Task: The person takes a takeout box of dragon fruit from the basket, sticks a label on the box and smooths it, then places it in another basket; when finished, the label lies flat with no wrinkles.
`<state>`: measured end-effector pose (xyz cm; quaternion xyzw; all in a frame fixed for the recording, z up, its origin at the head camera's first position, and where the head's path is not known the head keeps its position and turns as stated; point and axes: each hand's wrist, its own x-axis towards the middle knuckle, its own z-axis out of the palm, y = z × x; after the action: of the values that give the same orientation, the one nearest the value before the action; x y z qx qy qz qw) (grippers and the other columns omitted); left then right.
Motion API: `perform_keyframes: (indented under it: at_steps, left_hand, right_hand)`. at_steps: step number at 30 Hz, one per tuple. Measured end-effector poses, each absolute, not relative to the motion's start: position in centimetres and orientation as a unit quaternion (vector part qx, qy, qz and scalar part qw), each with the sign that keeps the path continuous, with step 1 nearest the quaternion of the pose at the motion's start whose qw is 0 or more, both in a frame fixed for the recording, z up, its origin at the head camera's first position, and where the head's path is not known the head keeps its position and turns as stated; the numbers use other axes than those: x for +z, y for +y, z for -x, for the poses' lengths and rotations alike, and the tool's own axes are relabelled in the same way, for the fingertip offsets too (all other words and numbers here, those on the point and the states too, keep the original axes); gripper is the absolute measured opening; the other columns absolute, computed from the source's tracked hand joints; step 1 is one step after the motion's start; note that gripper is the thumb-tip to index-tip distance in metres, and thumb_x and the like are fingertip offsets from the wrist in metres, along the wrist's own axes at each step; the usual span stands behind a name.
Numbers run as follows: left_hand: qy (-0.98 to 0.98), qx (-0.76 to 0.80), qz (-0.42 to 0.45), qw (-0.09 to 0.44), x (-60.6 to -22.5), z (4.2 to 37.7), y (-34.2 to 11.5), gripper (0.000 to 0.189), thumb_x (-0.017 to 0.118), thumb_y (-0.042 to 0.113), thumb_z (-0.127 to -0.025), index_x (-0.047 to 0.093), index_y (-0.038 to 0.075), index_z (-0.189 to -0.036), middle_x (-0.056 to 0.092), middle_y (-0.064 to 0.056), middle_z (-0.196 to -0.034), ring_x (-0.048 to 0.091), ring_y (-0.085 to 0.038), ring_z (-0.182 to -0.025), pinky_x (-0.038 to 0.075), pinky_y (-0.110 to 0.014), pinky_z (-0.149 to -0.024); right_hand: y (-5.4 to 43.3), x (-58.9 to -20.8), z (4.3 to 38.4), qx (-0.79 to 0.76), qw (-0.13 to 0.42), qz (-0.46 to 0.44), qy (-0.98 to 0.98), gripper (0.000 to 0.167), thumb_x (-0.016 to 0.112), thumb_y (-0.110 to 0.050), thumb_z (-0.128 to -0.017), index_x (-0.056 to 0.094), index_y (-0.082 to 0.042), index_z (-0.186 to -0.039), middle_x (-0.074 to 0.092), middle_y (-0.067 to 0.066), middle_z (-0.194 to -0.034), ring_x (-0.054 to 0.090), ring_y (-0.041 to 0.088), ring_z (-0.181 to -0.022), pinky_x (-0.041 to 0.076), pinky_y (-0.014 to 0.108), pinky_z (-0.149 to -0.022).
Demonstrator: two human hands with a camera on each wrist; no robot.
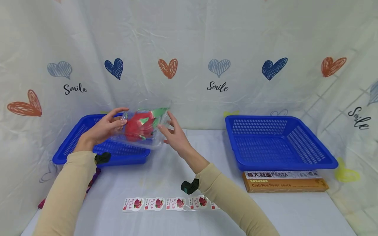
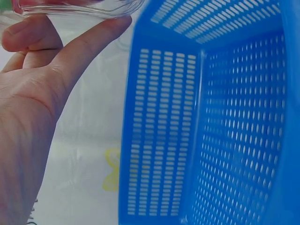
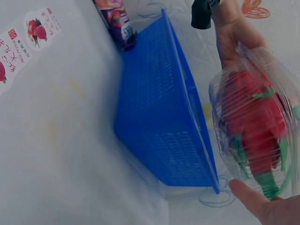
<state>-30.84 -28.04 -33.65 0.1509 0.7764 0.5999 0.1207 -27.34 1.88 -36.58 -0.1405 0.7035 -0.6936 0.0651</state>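
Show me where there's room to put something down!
White tablecloth shows bare between the left basket and right basket, beyond the sticker strip, though the right arm crosses above. There's more in front of the pasta box. Around the left basket it's crowded: the left hand and right hand hold a clear box of red fruit.

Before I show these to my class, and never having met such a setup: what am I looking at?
There's no machine: a person's bare left hand and right hand hold a clear plastic container with a red dragon fruit inside. The widest picture comes from a head-worn camera; the others come from the left wrist camera and right wrist camera. On the white surface are a left blue basket, a right blue basket, a pasta box at that basket's near side, a strip of dragon fruit stickers, and a partly hidden purple package.
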Motion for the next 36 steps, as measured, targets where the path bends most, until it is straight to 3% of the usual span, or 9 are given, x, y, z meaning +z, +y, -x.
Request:
perform_keyframes:
  at_steps: [8, 14, 23, 31, 36]
  left_hand:
    - [0.773, 0.599, -0.175, 0.116, -33.8, 31.1, -27.1, 0.053, 0.05, 0.025, -0.103, 0.028, 0.029, -0.152, 0.03, -0.02, -0.147, 0.038, -0.033, -0.132, 0.049, -0.036, -0.095]
    - [0.774, 0.596, -0.175, 0.12, -34.1, 31.0, -26.1, 0.053, 0.05, 0.025, -0.103, 0.028, 0.026, -0.151, 0.035, -0.017, -0.143, 0.042, -0.031, -0.128, 0.048, -0.041, -0.097]
    - [0.801, 0.556, -0.185, 0.122, -33.9, 30.5, -23.6, 0.06, 0.054, 0.04, -0.1, 0.026, 0.032, -0.152, 0.038, -0.019, -0.145, 0.043, -0.038, -0.13, 0.038, -0.061, -0.102]
    - [0.805, 0.55, -0.183, 0.129, -34.0, 30.1, -21.9, 0.06, 0.054, 0.043, -0.099, 0.026, 0.035, -0.151, 0.047, -0.017, -0.135, 0.051, -0.036, -0.121, 0.043, -0.057, -0.097]
    - [0.808, 0.544, -0.189, 0.124, -34.0, 29.8, -20.8, 0.061, 0.056, 0.044, -0.098, 0.027, 0.035, -0.15, 0.051, -0.015, -0.129, 0.051, -0.033, -0.119, 0.043, -0.055, -0.095]
  right_hand:
    - [2.6, -36.3, 27.2, -0.689, 0.067, 0.16, 0.703, 0.07, 0.054, -0.05, -0.097, 0.01, -0.052, -0.152, 0.007, -0.004, -0.162, 0.035, 0.035, -0.139, 0.048, 0.055, -0.092]
    - [3.7, -36.6, 27.2, -0.692, 0.076, 0.182, 0.695, 0.063, 0.051, -0.044, -0.1, 0.018, -0.047, -0.153, 0.007, -0.015, -0.161, 0.03, 0.038, -0.141, 0.044, 0.06, -0.095]
    - [5.8, -37.2, 27.0, -0.722, 0.055, 0.132, 0.677, 0.056, 0.057, -0.039, -0.099, 0.031, -0.051, -0.147, 0.014, -0.001, -0.16, 0.031, 0.04, -0.139, 0.048, 0.056, -0.092]
    - [7.4, -37.5, 26.7, -0.737, 0.045, 0.127, 0.663, 0.055, 0.057, -0.037, -0.099, 0.034, -0.046, -0.148, 0.018, 0.001, -0.158, 0.04, 0.03, -0.135, 0.051, 0.053, -0.088]
    - [8.6, -37.5, 26.5, -0.737, 0.045, 0.131, 0.661, 0.056, 0.057, -0.037, -0.099, 0.033, -0.044, -0.149, 0.017, 0.001, -0.159, 0.038, 0.031, -0.137, 0.049, 0.056, -0.09]
